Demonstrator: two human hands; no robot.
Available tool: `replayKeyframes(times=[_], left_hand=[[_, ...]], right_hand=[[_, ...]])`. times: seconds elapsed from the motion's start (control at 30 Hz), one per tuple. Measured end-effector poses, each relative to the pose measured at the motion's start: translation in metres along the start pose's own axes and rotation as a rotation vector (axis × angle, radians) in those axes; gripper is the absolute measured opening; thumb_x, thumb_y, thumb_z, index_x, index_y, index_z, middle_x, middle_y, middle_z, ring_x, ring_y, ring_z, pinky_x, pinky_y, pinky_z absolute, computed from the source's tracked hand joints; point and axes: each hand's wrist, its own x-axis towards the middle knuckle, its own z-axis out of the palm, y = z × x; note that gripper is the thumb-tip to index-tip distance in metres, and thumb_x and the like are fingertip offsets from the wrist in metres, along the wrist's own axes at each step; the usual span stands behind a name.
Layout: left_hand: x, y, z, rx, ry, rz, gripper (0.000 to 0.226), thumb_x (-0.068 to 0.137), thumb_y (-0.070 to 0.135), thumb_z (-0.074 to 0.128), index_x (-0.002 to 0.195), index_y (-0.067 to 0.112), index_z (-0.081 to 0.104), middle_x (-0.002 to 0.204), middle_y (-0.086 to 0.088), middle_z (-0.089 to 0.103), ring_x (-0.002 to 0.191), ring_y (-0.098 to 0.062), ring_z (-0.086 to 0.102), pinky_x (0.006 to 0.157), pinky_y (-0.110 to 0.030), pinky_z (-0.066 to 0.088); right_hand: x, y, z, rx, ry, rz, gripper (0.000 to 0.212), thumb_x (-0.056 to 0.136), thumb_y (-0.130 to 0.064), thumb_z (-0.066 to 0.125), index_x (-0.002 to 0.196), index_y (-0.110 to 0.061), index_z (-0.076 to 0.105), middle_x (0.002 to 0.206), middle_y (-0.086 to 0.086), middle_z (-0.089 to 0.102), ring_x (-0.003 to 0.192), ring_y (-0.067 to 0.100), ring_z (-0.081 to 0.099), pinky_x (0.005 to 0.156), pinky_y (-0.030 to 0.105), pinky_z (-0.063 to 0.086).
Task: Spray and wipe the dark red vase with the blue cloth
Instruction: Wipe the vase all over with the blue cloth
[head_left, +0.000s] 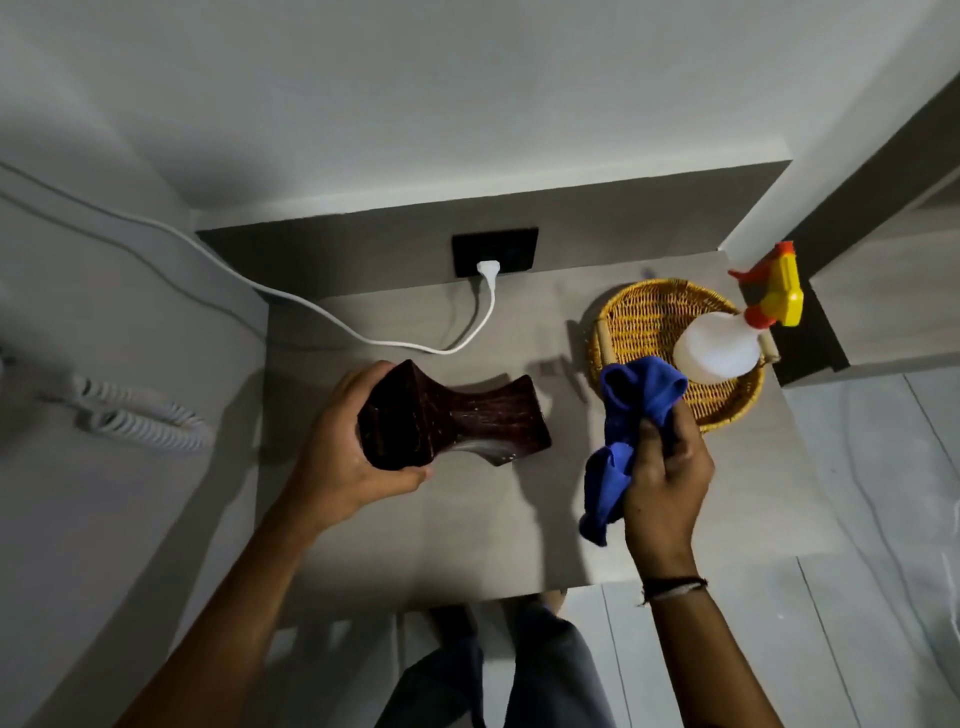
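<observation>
Red vase left, cloth right

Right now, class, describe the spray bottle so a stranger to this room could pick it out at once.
Start at the grey table and go to its far right corner, where a round wicker basket sits. The spray bottle stands in that basket, beyond the blue cloth in the right hand. It alone has a white body and a yellow and orange trigger top.

No readable text, labels, brand names, numbers or signs appear anywhere in this view. The spray bottle, beyond the fingertips of the right hand, carries a plain white body with no label that can be made out.
</observation>
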Motion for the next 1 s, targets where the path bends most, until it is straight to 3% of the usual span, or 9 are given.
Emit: replayKeyframes(times=[0.17,0.27,0.33,0.43,0.53,0.6,0.77,0.9,1.0], left_hand=[[-0.007,-0.009,-0.007,0.008,-0.003,-0.013,0.105,0.057,0.048,0.09,0.15,0.024,0.049,0.142,0.008,0.054,0.135,-0.002,0.05,0.112,-0.013,0.037],[-0.011,-0.013,-0.006,0.015,0.005,-0.056,0.109,0.056,0.045,0.091,0.151,0.009,0.052,0.143,-0.001,0.055,0.133,0.001,0.05,0.11,-0.013,0.039],[-0.015,-0.013,-0.002,0.029,0.012,-0.085,0.112,0.054,0.035,0.095,0.152,0.003,0.05,0.145,-0.008,0.056,0.133,-0.008,0.055,0.11,-0.017,0.042],[-0.016,-0.008,0.005,0.072,0.03,-0.1,0.109,0.053,0.033,0.093,0.147,-0.005,0.053,0.144,-0.02,0.058,0.133,-0.032,0.059,0.112,-0.033,0.047],[-0.013,-0.008,0.006,0.114,0.013,-0.067,0.102,0.055,0.044,0.083,0.142,-0.003,0.057,0.14,-0.02,0.06,0.13,-0.037,0.061,0.11,-0.028,0.046],[-0.015,-0.01,0.003,0.132,0.019,-0.085,0.106,0.054,0.041,0.087,0.143,-0.008,0.056,0.141,-0.024,0.059,0.13,-0.039,0.06,0.11,-0.022,0.042],[-0.014,0.002,0.001,0.062,0.025,-0.04,0.107,0.054,0.046,0.083,0.144,-0.006,0.056,0.139,-0.01,0.055,0.125,-0.011,0.053,0.106,-0.005,0.036],[-0.008,0.008,0.001,0.073,0.023,-0.03,0.107,0.052,0.05,0.077,0.141,-0.006,0.059,0.137,-0.01,0.056,0.126,-0.02,0.056,0.106,-0.003,0.033],[-0.006,0.009,-0.001,0.076,0.032,-0.007,0.104,0.05,0.05,0.076,0.141,0.002,0.061,0.136,0.004,0.052,0.122,-0.003,0.05,0.104,0.001,0.031]], right_hand=[[-0.021,0.004,0.013,0.02,-0.015,0.04,0.037,0.108,0.011,0.048,0.135,-0.005,0.067,0.106,-0.022,0.076,0.095,-0.008,0.067,0.085,0.015,0.055],[-0.031,-0.004,0.034,-0.03,-0.085,-0.036,0.049,0.104,0.019,0.047,0.146,-0.001,0.062,0.133,0.005,0.075,0.123,0.012,0.07,0.107,0.035,0.056],[-0.041,-0.014,0.05,-0.079,-0.148,-0.134,0.059,0.098,0.027,0.045,0.15,0.003,0.058,0.149,0.017,0.065,0.142,0.027,0.062,0.12,0.046,0.047],[-0.068,-0.035,0.081,-0.137,-0.392,-0.373,0.068,0.091,0.021,0.041,0.156,0.004,0.049,0.166,0.02,0.048,0.158,0.03,0.042,0.13,0.048,0.037],[-0.092,-0.032,0.101,-0.286,-0.702,-0.525,0.085,0.091,0.015,0.045,0.17,-0.01,0.025,0.182,0.004,0.019,0.17,0.023,0.013,0.137,0.047,0.019],[-0.081,-0.016,0.094,-0.324,-0.767,-0.477,0.09,0.096,0.008,0.049,0.172,-0.021,0.011,0.182,-0.013,0.004,0.17,0.015,0.003,0.138,0.041,0.01],[-0.035,0.013,0.06,-0.661,-0.672,-0.272,0.104,0.085,0.025,0.066,0.168,-0.012,0.016,0.18,0.007,0.005,0.169,0.029,0.0,0.139,0.044,0.005],[-0.073,-0.018,0.089,-0.408,-0.717,-0.297,0.091,0.091,0.017,0.049,0.171,-0.013,0.018,0.182,0.006,0.01,0.17,0.023,0.006,0.137,0.047,0.014],[-0.094,-0.024,0.102,-0.275,-0.721,-0.443,0.096,0.09,0.019,0.046,0.172,-0.016,0.012,0.183,0.003,0.01,0.17,0.024,0.008,0.138,0.043,0.014]])
